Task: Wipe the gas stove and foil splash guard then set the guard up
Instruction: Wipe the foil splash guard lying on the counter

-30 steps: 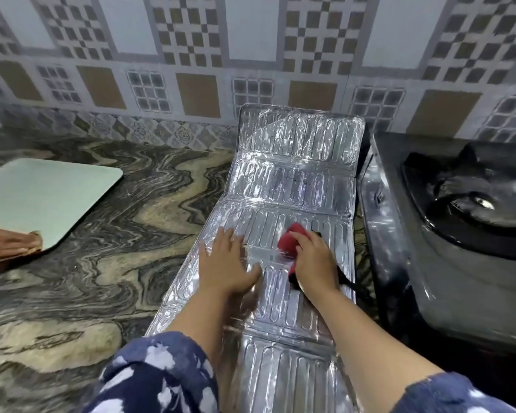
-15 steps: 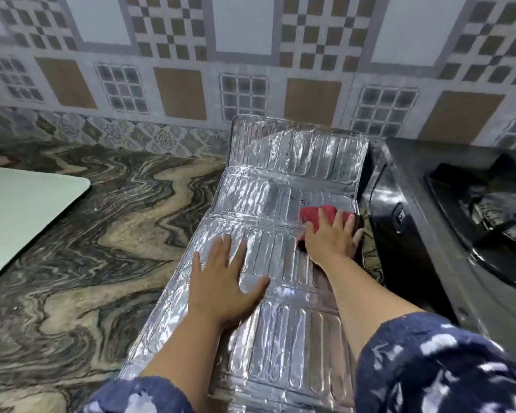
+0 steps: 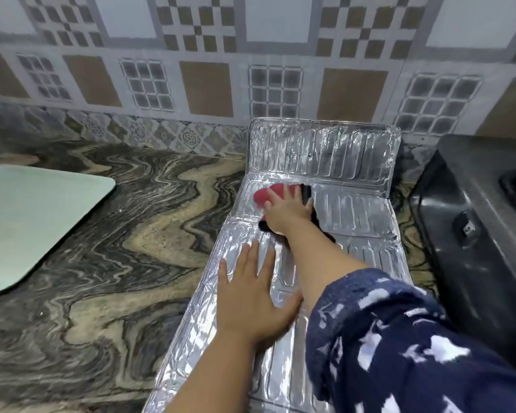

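Observation:
The foil splash guard (image 3: 352,210) lies flat along the marble counter, its far panel (image 3: 322,150) bent up against the tiled wall. My right hand (image 3: 286,211) presses a red and black cloth (image 3: 264,196) onto the second panel, near its left edge. My left hand (image 3: 251,296) lies flat with fingers spread on a nearer panel, holding the guard down. The black gas stove (image 3: 471,222) stands to the right of the guard, only its left side in view.
A pale green board (image 3: 33,225) lies on the counter at the left. The marble counter (image 3: 131,248) stretches between the board and the guard. The patterned tile wall (image 3: 251,70) runs along the back.
My right hand has slid the cloth farther away and to the left across the guard. My left hand stays pressed flat on the foil. The view has shifted, hiding most of the stove.

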A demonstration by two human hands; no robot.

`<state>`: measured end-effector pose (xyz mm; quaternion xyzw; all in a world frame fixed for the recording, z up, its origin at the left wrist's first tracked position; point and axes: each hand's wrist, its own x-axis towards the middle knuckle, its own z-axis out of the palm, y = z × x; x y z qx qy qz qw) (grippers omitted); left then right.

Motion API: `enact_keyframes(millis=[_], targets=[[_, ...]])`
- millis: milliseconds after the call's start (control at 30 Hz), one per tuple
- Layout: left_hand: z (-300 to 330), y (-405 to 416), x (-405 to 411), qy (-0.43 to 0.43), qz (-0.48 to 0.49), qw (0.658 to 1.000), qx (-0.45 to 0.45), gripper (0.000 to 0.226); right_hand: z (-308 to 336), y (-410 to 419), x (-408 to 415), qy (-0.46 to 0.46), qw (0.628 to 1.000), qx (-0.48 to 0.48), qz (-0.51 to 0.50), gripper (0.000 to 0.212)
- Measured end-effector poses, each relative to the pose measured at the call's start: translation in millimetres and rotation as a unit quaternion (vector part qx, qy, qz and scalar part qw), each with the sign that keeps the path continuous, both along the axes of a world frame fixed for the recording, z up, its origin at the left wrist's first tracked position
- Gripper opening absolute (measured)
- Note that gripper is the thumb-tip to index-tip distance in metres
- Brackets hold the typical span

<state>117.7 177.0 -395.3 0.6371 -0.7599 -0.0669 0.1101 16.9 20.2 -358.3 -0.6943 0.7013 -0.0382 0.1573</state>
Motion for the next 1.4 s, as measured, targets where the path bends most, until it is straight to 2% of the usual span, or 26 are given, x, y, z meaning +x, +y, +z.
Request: enact_keyframes(millis=[100, 167, 233, 300, 400, 533, 733, 833, 933, 1033, 1167, 1300, 1400], targets=[[0, -1, 0, -0.010, -0.003, 1.000, 0.000, 0.093, 0, 7, 5, -0.039, 0.994, -0.007, 0.105, 0.044], [-1, -1, -2, -0.008, 0.007, 1.000, -0.008, 0.094, -3, 19, -8, -0.073, 0.988, -0.034, 0.132, 0.041], [-1, -1, -2, -0.007, 0.010, 1.000, -0.015, 0.094, -6, 33, -30, -0.086, 0.988, -0.063, 0.113, 0.039], [-2, -2, -2, -0.008, 0.008, 1.000, -0.010, 0.094, -11, 49, -53, -0.062, 0.992, -0.079, 0.079, 0.038], [-2, -2, 0, -0.016, 0.000, 1.000, -0.003, 0.095, -12, 72, -74, -0.038, 0.996, -0.067, 0.052, 0.040], [-1, 11, 11, -0.026, -0.021, 0.999, 0.005, 0.094, -13, 104, -71, -0.047, 0.996, -0.061, 0.049, 0.041], [3, 50, 26, -0.035, -0.036, 0.998, 0.036, 0.093, -18, 156, -58, -0.065, 0.991, -0.114, 0.043, 0.038], [15, 51, 23, -0.041, -0.019, 0.996, 0.075, 0.096, -16, 168, -56, -0.108, 0.985, -0.132, 0.024, 0.036], [29, 32, 15, -0.037, 0.015, 0.999, 0.030, 0.090, -10, 167, -57, -0.182, 0.966, -0.177, -0.042, 0.035], [33, 6, 6, -0.036, 0.017, 0.998, 0.044, 0.094, -5, 153, -62, -0.205, 0.949, -0.212, -0.107, 0.033], [21, -10, -7, -0.041, -0.004, 0.998, 0.052, 0.095, -3, 120, -80, -0.185, 0.942, -0.228, -0.161, 0.030], [4, -8, -8, -0.018, 0.000, 1.000, 0.020, 0.094, -15, 93, -94, -0.064, 0.982, -0.122, -0.129, 0.046], [2, -8, -8, -0.017, 0.002, 1.000, 0.007, 0.094, -17, 71, -107, -0.028, 0.987, -0.097, -0.129, 0.052]])
